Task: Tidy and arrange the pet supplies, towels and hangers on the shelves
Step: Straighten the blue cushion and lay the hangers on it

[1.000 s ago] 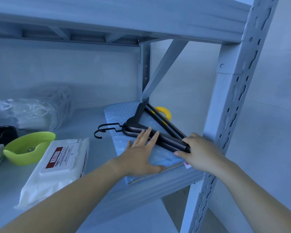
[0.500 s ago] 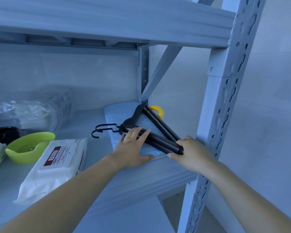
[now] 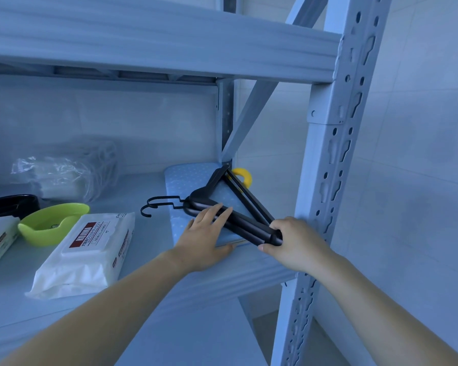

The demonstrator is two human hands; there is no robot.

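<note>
Two hooks point left from the stack of black hangers (image 3: 245,225), which lies flat on a folded blue dotted towel (image 3: 185,178) at the right end of the grey shelf (image 3: 148,262), close to the perforated upright post (image 3: 328,180). The right hand (image 3: 294,244) grasps the near end of the stack, fingers curled round the bars at the towel's front corner. The left hand (image 3: 204,239) lies released and flat, its straight fingers resting across the hangers' near arm, its palm on the towel's front edge. A yellow ring (image 3: 243,175) peeks out behind the hangers at the back corner of the shelf. Left of the towel, on the same shelf, sits a white pack of wipes (image 3: 87,249) with a red label, a lime green bowl (image 3: 50,225) just beside it, a black dish (image 3: 8,206) behind the bowl, and a crumpled clear plastic bag (image 3: 64,175) against the back
</note>
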